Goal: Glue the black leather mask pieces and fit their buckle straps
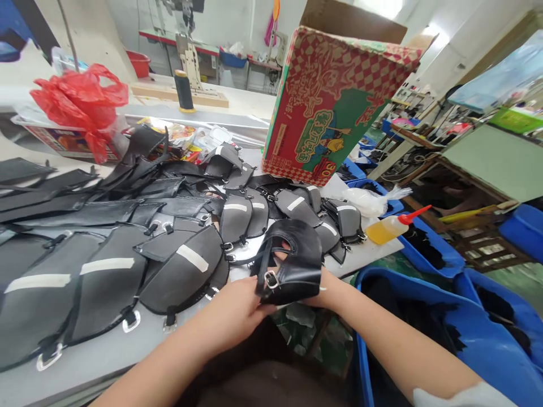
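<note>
A long pale-grey worktable [106, 351] spreads before the person, with a tall red-and-green printed cardboard box [331, 107] at its far side and a deep blue plastic bin [487, 350] to its right. Overlapping dark-grey curved panels with cream strips [169, 285] cover much of the tabletop. A glossy black curved leather-like piece [301, 257] is held up at the table's near edge; a loose grip there could let it drop off. The left hand [241, 308] is closed on its lower left side, while the right hand [324, 287] reaches behind its right side, its closure hidden, so how firmly it grips cannot be told. A red-tipped bottle of yellow liquid [384, 230] sits near the right edge, where a swinging forearm might topple it. The small silver metal buckle [271, 279] on the piece could snag a neighbouring strap if dragged across the pile.
</note>
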{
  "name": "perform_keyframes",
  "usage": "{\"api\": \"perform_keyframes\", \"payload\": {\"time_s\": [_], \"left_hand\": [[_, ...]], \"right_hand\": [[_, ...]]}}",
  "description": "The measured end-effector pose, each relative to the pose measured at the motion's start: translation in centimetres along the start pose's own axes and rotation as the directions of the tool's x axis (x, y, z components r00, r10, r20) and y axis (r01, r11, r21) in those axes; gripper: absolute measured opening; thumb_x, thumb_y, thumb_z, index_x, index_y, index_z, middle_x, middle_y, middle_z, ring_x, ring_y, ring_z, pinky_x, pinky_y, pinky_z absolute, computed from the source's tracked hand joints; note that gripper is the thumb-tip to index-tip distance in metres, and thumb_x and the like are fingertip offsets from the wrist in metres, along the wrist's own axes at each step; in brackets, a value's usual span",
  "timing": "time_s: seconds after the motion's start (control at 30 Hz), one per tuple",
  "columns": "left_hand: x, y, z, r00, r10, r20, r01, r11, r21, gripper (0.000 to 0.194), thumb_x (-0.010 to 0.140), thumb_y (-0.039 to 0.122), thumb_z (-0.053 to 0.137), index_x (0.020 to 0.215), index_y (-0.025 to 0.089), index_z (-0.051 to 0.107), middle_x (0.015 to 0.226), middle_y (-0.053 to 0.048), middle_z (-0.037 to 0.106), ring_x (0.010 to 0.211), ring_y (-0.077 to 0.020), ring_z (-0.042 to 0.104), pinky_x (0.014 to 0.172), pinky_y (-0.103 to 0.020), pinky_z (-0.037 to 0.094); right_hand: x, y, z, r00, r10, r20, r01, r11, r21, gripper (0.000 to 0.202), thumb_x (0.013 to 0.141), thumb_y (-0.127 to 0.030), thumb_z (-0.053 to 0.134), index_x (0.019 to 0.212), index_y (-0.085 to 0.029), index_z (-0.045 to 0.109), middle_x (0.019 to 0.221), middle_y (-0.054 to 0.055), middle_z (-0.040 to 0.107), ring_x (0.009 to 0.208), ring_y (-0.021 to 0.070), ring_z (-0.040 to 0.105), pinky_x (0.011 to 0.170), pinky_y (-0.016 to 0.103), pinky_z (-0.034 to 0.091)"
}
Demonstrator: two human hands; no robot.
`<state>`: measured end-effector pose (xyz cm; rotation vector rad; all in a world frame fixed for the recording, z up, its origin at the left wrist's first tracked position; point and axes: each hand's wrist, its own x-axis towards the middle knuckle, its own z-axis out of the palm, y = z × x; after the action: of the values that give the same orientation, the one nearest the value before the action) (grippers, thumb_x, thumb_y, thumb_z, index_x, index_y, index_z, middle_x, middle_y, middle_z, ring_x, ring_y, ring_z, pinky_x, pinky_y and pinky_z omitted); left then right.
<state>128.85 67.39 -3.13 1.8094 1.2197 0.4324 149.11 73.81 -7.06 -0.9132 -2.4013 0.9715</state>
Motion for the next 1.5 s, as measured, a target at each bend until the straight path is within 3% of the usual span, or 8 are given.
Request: {"api": "perform_keyframes", "payload": {"time_s": [0.13, 0.3, 0.53, 0.67, 1.03, 1.17, 1.27, 1.5], "left_hand": [[-0.9, 0.8, -1.2, 0.992, -0.059, -0.112, 0.019, 0.944, -0.329, 0.016, 0.075, 0.027, 0.055, 0.079, 0.016, 0.066, 0.080, -0.005, 0.068, 0.077, -0.0240, 0.060, 0.069, -0.029, 0.044], [-0.9, 1.4, -0.5, 0.980, -0.101, -0.169, -0.050, 0.703, -0.710, 0.039, 0.059, 0.029, 0.073, 0.095, 0.015, 0.065, 0.086, -0.005, 0.068, 0.083, -0.0240, 0.058, 0.074, -0.031, 0.045], [-1.4, 2.4, 0.1, 0.973, -0.114, -0.203, -0.070, 0.687, -0.723, 0.027, 0.054, 0.026, 0.079, 0.076, 0.013, 0.069, 0.067, -0.001, 0.064, 0.063, -0.0151, 0.054, 0.061, -0.024, 0.042], [-1.5, 2.2, 0.2, 0.988, -0.121, -0.098, -0.016, 0.549, -0.836, 0.033, 0.050, 0.026, 0.083, 0.078, 0.014, 0.071, 0.070, -0.002, 0.068, 0.066, -0.0154, 0.057, 0.064, -0.023, 0.045], [-2.0, 4.0, 1.3, 0.986, -0.108, -0.127, -0.078, 0.370, -0.926, 0.039, 0.062, 0.032, 0.079, 0.095, 0.017, 0.067, 0.088, -0.006, 0.070, 0.084, -0.0221, 0.061, 0.078, -0.030, 0.045], [-2.3, 3.9, 1.4, 0.979, -0.145, -0.143, -0.092, 0.316, -0.944, 0.041, 0.060, 0.033, 0.080, 0.095, 0.018, 0.066, 0.087, -0.006, 0.071, 0.082, -0.0232, 0.063, 0.078, -0.032, 0.046], [-2.3, 4.3, 1.9, 0.968, -0.191, -0.163, -0.077, 0.392, -0.917, 0.038, 0.061, 0.033, 0.080, 0.094, 0.021, 0.067, 0.086, -0.003, 0.071, 0.081, -0.0206, 0.063, 0.077, -0.029, 0.047], [-2.4, 6.5, 4.6, 0.984, -0.088, -0.153, -0.094, 0.475, -0.875, 0.032, 0.070, 0.037, 0.073, 0.097, 0.021, 0.068, 0.091, -0.003, 0.071, 0.096, -0.0248, 0.060, 0.092, -0.036, 0.043]], "right_hand": [[-1.6, -3.2, 0.2, 0.998, 0.058, -0.002, -0.054, 0.936, 0.347, 0.033, 0.067, -0.031, 0.071, 0.097, -0.018, 0.066, 0.096, 0.008, 0.066, 0.094, 0.0271, 0.058, 0.086, 0.043, 0.045], [-1.7, -6.4, 1.6, 0.952, 0.251, -0.178, 0.012, 0.548, 0.836, 0.035, 0.069, -0.040, 0.073, 0.098, -0.022, 0.064, 0.086, 0.001, 0.065, 0.079, 0.0162, 0.058, 0.073, 0.028, 0.045], [-2.0, -8.2, 1.7, 0.928, 0.369, -0.052, -0.033, 0.219, 0.975, 0.031, 0.055, -0.035, 0.083, 0.073, -0.016, 0.067, 0.063, 0.000, 0.062, 0.061, 0.0126, 0.055, 0.059, 0.023, 0.042], [-2.7, -7.8, 2.6, 0.890, 0.457, -0.008, -0.043, 0.100, 0.994, 0.037, 0.058, -0.042, 0.080, 0.052, -0.015, 0.054, 0.049, -0.004, 0.049, 0.049, 0.0083, 0.042, 0.052, 0.022, 0.036], [-3.0, -8.6, 0.2, 0.919, 0.351, -0.179, 0.032, 0.386, 0.922, 0.036, 0.048, -0.035, 0.085, 0.051, -0.016, 0.054, 0.056, -0.003, 0.053, 0.056, 0.0105, 0.045, 0.056, 0.024, 0.036], [-3.5, -7.3, -0.6, 0.961, 0.248, -0.125, -0.015, 0.494, 0.869, 0.037, 0.055, -0.047, 0.080, 0.053, -0.017, 0.059, 0.053, -0.003, 0.047, 0.054, 0.0108, 0.041, 0.056, 0.026, 0.035], [-3.7, -7.0, -0.7, 0.958, 0.262, -0.120, -0.033, 0.514, 0.857, 0.045, 0.064, -0.061, 0.067, 0.062, -0.017, 0.060, 0.056, -0.002, 0.046, 0.054, 0.0109, 0.038, 0.052, 0.025, 0.032], [-3.5, -9.1, 0.8, 0.679, 0.471, -0.563, 0.069, 0.723, 0.688, 0.049, 0.076, -0.066, 0.051, 0.057, -0.022, 0.040, 0.057, -0.004, 0.029, 0.054, 0.0126, 0.027, 0.050, 0.026, 0.027]]}}
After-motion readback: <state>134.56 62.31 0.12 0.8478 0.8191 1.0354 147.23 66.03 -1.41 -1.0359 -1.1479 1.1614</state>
